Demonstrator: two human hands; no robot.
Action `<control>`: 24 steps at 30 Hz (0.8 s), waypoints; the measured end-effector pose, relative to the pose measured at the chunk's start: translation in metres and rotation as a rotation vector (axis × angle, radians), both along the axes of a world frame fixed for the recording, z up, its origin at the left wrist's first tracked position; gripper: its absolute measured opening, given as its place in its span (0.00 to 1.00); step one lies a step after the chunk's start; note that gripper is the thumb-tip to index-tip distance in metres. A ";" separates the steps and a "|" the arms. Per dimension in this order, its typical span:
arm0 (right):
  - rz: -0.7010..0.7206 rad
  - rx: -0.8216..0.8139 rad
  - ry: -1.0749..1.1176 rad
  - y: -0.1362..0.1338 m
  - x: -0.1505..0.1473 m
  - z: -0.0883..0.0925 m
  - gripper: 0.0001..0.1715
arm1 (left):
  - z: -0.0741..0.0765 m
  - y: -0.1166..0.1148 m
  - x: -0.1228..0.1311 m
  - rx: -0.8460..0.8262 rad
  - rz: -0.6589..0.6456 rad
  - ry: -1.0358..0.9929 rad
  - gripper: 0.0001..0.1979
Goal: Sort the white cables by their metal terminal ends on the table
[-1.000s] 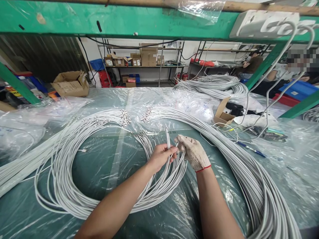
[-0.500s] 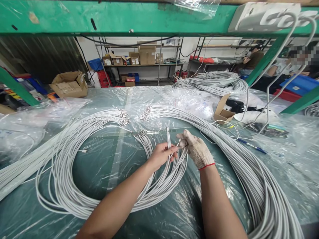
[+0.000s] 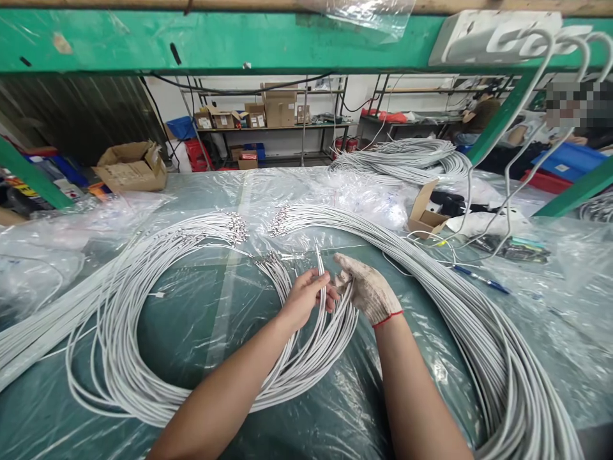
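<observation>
My bare left hand (image 3: 302, 299) pinches a few white cables (image 3: 320, 260), their tips sticking up above the fingers. Close on its right, my right hand (image 3: 374, 289), in a knitted glove with a red cuff, curls around the ends of more cables. Its inner fingers are partly hidden. Both hands are over one end of a large looped coil of white cables (image 3: 138, 390) lying on the plastic-covered table. The coil's other ends (image 3: 271, 260), with small metal tips, lie left of my left hand.
A thick cable bundle (image 3: 443, 287) curves along the right; another bundle (image 3: 62, 313) runs along the left. Behind are a coil pile (image 3: 402, 156), a small open carton (image 3: 424, 214) and a blue pen (image 3: 481, 279). A green beam (image 3: 287, 41) crosses overhead. People sit at the far right.
My gloved hand has shifted slightly left and down, closer to my left hand. The cables in my left hand lean a little more to the left. The view has moved slightly.
</observation>
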State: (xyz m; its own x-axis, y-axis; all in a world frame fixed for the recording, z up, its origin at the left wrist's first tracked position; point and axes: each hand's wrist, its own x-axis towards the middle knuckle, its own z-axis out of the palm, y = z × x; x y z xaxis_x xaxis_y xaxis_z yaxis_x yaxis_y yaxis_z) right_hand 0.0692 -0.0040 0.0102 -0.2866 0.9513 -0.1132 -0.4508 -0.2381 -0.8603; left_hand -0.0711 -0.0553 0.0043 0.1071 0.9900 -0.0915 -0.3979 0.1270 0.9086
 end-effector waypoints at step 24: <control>-0.008 0.083 -0.085 -0.008 0.008 0.016 0.22 | -0.006 0.002 0.006 -0.021 -0.123 0.066 0.17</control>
